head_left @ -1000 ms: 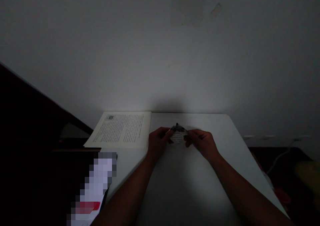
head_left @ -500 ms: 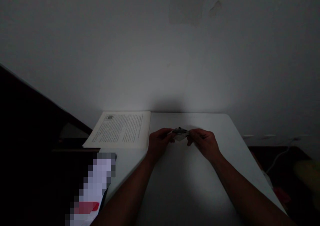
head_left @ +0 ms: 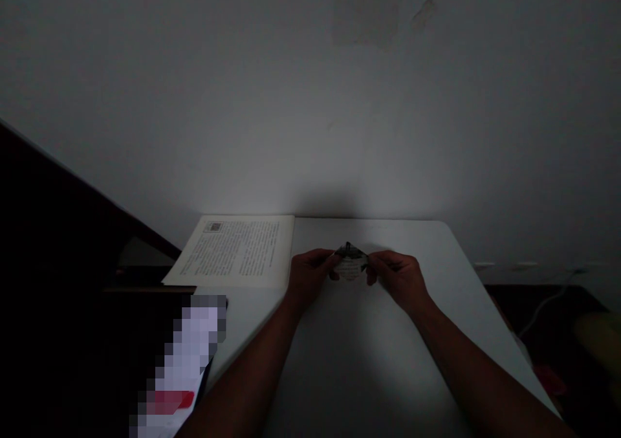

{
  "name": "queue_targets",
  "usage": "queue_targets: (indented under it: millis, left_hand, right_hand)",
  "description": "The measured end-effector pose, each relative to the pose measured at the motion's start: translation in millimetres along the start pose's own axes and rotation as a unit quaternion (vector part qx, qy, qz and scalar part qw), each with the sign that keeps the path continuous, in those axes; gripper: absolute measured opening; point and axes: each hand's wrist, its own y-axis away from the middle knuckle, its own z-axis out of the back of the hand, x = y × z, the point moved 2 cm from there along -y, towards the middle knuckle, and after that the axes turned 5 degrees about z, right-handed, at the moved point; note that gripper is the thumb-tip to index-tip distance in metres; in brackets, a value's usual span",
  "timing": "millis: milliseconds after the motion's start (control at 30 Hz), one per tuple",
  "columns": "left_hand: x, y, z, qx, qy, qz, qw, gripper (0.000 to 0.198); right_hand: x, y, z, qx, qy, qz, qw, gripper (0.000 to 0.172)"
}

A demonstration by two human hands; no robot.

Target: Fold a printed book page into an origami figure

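Note:
A small folded piece of printed paper (head_left: pixel 350 264) is held up above the white table (head_left: pixel 339 360), roughly diamond-shaped with dark print near its top. My left hand (head_left: pixel 311 276) pinches its left corner between thumb and fingers. At the right corner, my right hand (head_left: pixel 398 276) grips it the same way. Some fingertips of both hands are hidden behind the paper or in shadow.
An open printed book or sheet (head_left: pixel 237 250) lies at the table's back left. Left of my left forearm is a bright, pixelated device screen (head_left: pixel 189 347). The wall (head_left: pixel 330 114) rises behind the table. A pale cable (head_left: pixel 538 308) hangs at the right.
The folded paper now shows more of its printed front face and looks taller and wider open. Both hands remain at its two corners, with barely any shift.

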Motion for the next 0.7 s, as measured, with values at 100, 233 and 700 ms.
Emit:
queue_targets:
  millis: [100, 233, 700]
  left_hand:
    - [0.4, -0.1, 0.1, 0.002, -0.011, 0.004, 1.0, 0.024]
    - [3.9, -0.6, 0.4, 0.007, -0.009, 0.0, 1.0, 0.028]
    - [2.1, 3.0, -5.9, 0.076, -0.157, -0.054, 0.983, 0.02]
  right_hand:
    - [-1.0, -0.3, 0.0, -0.009, 0.027, -0.006, 1.0, 0.026]
    - [-3.5, -0.1, 0.0, -0.015, 0.039, -0.008, 0.999, 0.028]
    - [1.6, 2.5, -4.5, 0.026, 0.058, -0.019, 0.998, 0.025]
